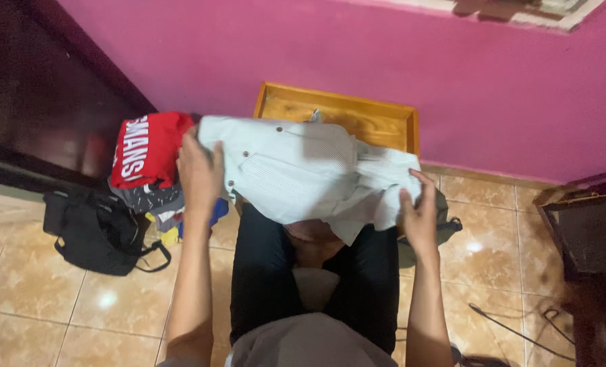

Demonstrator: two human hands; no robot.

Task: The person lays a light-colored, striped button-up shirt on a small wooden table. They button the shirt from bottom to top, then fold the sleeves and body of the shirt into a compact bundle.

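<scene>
The person sits on the tiled floor (58, 306) with legs in dark trousers (262, 272) stretched forward, and over the knees lies a pale striped button-up shirt (296, 170), partly gathered. The left hand (199, 173) grips the shirt's left edge, fingers closed on the cloth; the right hand (418, 214) pinches its right edge, so both hands hold the shirt spread between them. This looks like the folding step, mid-way: the next move would call for bringing one side over evenly while keeping the cloth taut. Left of the shirt sits a pile of clothes topped by a red printed garment (146, 149), with a black bag (95, 234) beside it. Just behind the shirt stands a wooden tray (378, 122) against the pink wall (316, 47).
</scene>
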